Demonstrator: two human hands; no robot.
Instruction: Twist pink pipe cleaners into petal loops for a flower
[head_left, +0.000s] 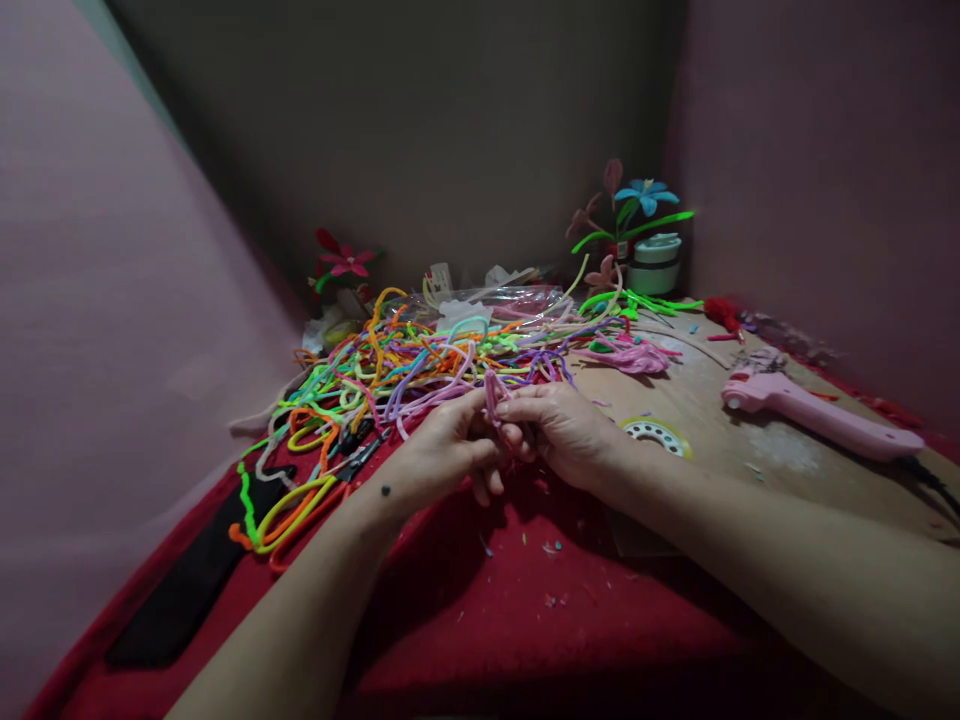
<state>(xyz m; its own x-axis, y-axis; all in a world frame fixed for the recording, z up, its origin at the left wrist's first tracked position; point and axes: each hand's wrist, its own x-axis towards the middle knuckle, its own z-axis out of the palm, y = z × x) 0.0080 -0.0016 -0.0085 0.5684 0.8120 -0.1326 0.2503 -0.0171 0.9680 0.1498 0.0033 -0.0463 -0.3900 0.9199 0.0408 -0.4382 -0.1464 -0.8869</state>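
Observation:
Both hands meet near the middle of the view, around a small pink fuzzy piece [494, 395] that stands up between the fingertips. My left hand [450, 445] pinches it from the left, its lower fingers curled beneath. From the right, my right hand [559, 425] holds the same piece between thumb and fingers. Its lower part is hidden by the fingers. Just behind the hands lies a tangled heap of colourful pipe cleaners [405, 365]. A bundle of pink pipe cleaners [634, 355] rests on the board behind my right hand.
A pink glue gun [825, 410] and a tape roll [667, 436] lie on the brown board [705, 490]. Scissors [364, 460] and a black flat item [184, 580] are at the left. Fuzzy flowers [646, 196] and a mint container [655, 265] stand behind on the red cloth [600, 640].

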